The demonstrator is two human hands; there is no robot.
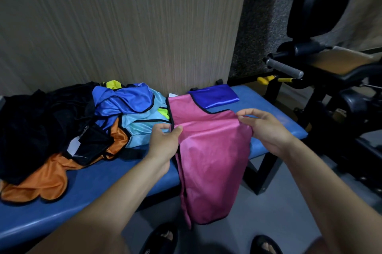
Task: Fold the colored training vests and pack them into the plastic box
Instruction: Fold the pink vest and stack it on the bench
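A: Pinched at both side edges: pink vest is held by left hand and right hand, draped off blue bench.
B: Slippery fabric; lower half could be dragged floorward. Plastic box not seen.

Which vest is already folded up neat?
The dark blue vest, a flat little rectangle at the bench's far end. The others lie crumpled or unfolded.
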